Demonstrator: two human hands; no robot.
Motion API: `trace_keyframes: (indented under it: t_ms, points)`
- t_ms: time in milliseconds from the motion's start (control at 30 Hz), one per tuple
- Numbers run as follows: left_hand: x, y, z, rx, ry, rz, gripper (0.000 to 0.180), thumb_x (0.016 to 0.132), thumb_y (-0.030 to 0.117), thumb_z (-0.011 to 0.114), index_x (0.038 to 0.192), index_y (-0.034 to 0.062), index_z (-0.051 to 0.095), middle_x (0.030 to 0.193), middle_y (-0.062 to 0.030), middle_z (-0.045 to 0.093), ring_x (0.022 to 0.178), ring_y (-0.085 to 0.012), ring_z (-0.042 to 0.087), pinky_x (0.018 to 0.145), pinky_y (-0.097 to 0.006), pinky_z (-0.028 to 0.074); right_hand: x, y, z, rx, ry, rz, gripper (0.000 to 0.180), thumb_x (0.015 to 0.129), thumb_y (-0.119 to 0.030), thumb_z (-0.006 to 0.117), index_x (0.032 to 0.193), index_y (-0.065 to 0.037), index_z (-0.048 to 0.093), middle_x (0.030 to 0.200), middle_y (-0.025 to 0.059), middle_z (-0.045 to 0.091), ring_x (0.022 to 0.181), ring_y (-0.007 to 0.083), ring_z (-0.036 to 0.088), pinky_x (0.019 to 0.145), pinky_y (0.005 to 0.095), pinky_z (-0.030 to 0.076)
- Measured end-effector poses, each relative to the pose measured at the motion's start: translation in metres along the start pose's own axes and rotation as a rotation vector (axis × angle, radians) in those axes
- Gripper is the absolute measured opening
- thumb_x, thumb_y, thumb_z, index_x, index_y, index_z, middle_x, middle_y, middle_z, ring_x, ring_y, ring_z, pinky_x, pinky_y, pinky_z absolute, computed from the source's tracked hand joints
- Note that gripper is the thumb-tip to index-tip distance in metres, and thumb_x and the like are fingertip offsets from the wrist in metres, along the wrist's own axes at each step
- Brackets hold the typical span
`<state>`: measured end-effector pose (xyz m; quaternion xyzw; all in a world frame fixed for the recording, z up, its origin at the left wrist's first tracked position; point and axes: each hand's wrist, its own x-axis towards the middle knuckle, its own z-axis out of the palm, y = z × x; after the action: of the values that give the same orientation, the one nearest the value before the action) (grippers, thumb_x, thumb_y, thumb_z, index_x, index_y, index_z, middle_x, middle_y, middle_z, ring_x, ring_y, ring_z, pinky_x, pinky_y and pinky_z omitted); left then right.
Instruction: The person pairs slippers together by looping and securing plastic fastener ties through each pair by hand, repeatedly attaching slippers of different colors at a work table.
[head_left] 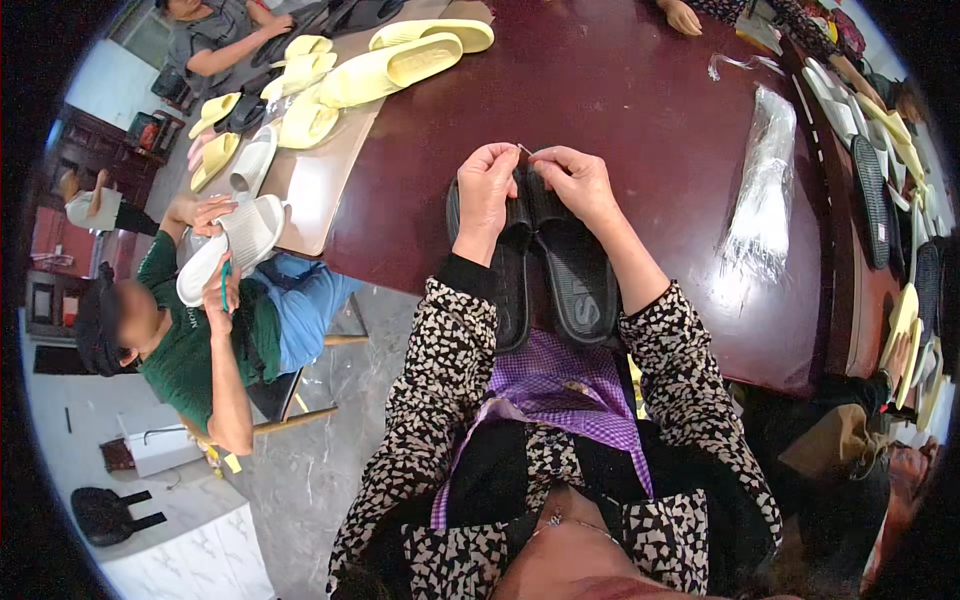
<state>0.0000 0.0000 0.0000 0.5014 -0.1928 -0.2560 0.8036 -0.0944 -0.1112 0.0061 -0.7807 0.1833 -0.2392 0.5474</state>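
A pair of black slide slippers lies side by side at the table's near edge, the left slipper and the right slipper with their heels toward me. Over their straps, my left hand and my right hand are closed in a pinch, fingertips nearly meeting. Between them shows a small thin pale strip, seemingly held by both; most of it is hidden by my fingers. My hands cover part of the slippers' straps and toes.
A bundle of clear plastic strips lies right on the dark red table. Yellow slippers stand far left. At left, a co-worker holds a white slipper and a teal tool. More slippers line the right side.
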Motion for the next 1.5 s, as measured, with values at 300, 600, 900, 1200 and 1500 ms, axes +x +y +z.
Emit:
trace_keyframes:
  t_ms: [300, 600, 900, 1200, 1500]
  points:
    - [-0.001, 0.002, 0.002, 0.072, 0.059, 0.017, 0.01, 0.086, 0.01, 0.061, 0.089, 0.0006, 0.061, 0.068, 0.0005, 0.057, 0.048, -0.0034, 0.042, 0.044, -0.019, 0.034, 0.003, 0.008, 0.004, 0.043, 0.025, -0.121, 0.013, 0.084, -0.007, 0.061, 0.093, -0.001, 0.068, 0.072, -0.0013, 0.062, 0.062, 0.0041, 0.053, 0.056, 0.0198, 0.044]
    - [-0.002, 0.002, 0.001, 0.124, 0.02, 0.006, 0.009, 0.086, 0.009, 0.061, 0.089, 0.001, 0.063, 0.07, 0.0013, 0.058, 0.048, -0.0029, 0.043, 0.043, -0.017, 0.034, 0.002, 0.009, 0.005, 0.084, 0.031, -0.063, 0.016, 0.084, -0.011, 0.061, 0.094, 0.0, 0.066, 0.076, 0.003, 0.065, 0.066, 0.0064, 0.057, 0.061, 0.0229, 0.046]
    - [0.002, 0.001, 0.004, 0.127, 0.004, -0.016, 0.007, 0.083, 0.009, 0.061, 0.083, 0.0032, 0.065, 0.068, 0.0041, 0.058, 0.048, -0.0009, 0.043, 0.043, -0.016, 0.033, 0.003, 0.011, 0.002, 0.019, 0.065, -0.079, 0.016, 0.083, -0.013, 0.061, 0.094, -0.003, 0.065, 0.077, 0.0077, 0.066, 0.068, 0.0114, 0.061, 0.064, 0.0269, 0.049]
    - [0.004, 0.001, 0.001, 0.123, -0.085, -0.063, 0.004, 0.083, 0.006, 0.06, 0.084, 0.003, 0.064, 0.068, 0.0031, 0.057, 0.049, -0.002, 0.044, 0.043, -0.017, 0.034, 0.0, 0.012, 0.001, -0.018, 0.088, -0.094, 0.014, 0.082, -0.013, 0.061, 0.091, -0.004, 0.065, 0.079, 0.011, 0.066, 0.071, 0.0164, 0.064, 0.066, 0.0285, 0.049]
    - [0.007, 0.001, 0.0, 0.223, -0.129, -0.075, 0.004, 0.083, 0.006, 0.061, 0.081, 0.0032, 0.064, 0.069, 0.0029, 0.057, 0.05, -0.0025, 0.044, 0.045, -0.017, 0.035, 0.0, 0.01, 0.004, -0.055, 0.102, -0.124, 0.013, 0.082, -0.012, 0.062, 0.09, -0.003, 0.064, 0.08, 0.0121, 0.066, 0.073, 0.0182, 0.064, 0.067, 0.0295, 0.049]
